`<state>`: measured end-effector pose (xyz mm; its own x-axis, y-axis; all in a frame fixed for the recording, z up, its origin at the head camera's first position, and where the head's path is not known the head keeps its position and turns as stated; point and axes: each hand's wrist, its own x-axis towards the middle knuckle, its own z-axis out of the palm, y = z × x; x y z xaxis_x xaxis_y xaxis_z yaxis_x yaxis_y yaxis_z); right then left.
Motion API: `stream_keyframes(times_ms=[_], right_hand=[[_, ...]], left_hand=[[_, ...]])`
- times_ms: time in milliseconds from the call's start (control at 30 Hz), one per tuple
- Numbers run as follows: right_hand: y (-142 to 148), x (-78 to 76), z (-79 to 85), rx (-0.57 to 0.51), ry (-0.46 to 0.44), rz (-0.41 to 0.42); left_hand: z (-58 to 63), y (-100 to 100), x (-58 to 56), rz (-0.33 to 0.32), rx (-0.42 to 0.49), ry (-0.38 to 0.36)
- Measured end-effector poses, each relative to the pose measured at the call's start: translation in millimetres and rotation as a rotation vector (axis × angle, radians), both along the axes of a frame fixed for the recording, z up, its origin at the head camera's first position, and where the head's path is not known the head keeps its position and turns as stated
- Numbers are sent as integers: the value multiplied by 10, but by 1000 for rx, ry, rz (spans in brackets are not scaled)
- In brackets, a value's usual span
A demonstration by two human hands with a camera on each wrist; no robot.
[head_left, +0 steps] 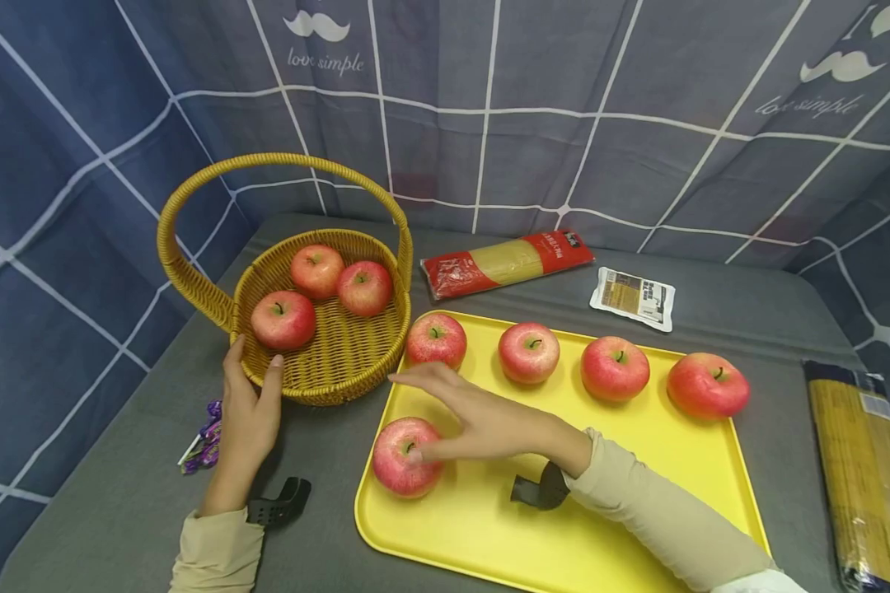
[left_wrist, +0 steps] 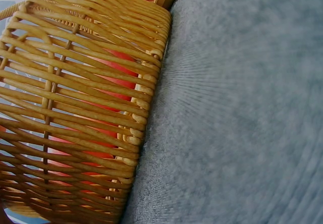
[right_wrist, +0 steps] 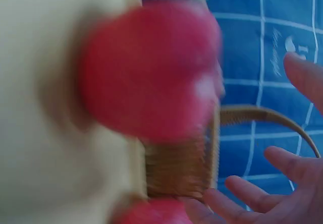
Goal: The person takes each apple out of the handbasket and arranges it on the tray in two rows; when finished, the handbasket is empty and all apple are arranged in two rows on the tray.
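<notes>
My left hand (head_left: 249,416) holds the near left rim of a yellow wicker basket (head_left: 356,375), its thumb over the edge. Three red apples lie in the basket, one of them an apple (head_left: 283,320) nearest that hand. My right hand (head_left: 482,416) reaches over a yellow tray (head_left: 564,527), fingers spread and apart. Below its thumb sits an apple (head_left: 400,473) at the tray's left; no grip on it shows. In the right wrist view the blurred apple (right_wrist: 151,72) stands apart from the spread fingers (right_wrist: 247,193). The basket's woven side (left_wrist: 75,98) fills the left wrist view's left part.
Along the tray's back edge sit several apples, including a rightmost apple (head_left: 708,385). Behind are a red noodle pack (head_left: 508,262) and a small white sachet (head_left: 633,298). A long noodle pack (head_left: 864,473) lies right; purple-wrapped candies (head_left: 206,441) lie left.
</notes>
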<state>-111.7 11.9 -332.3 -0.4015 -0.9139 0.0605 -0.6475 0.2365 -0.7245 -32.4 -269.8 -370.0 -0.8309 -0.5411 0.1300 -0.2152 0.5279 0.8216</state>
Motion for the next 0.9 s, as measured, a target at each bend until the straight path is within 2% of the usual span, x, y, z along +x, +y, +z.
stream_keyframes(times_ms=[133,267,367,467,600,733,833,900], right_hand=[[-157,-271,182,-63,54,-90],[-400,-586,333,-57,99,-164],[-616,-809,386,-35,98,-208],[-854,-965,399,-3,78,-254],[-1143,-1066,408,34,10,-302],[-1376,-1169,376,44,-130,-369],[-1472,-1238,320,56,-230,-412],[-1488,-1259,276,78,-276,-408]], left_hand=[[11,-3,0,-1,-2,3],[10,-8,-5,-2,1,5],[0,-10,-11,-4,2,11],[-8,-17,-14,-4,-3,19],[-13,-26,-5,-5,-7,22],[-14,-30,5,-3,-6,22],[-17,-32,1,-10,-8,19],[-18,-34,2,-14,-11,13]])
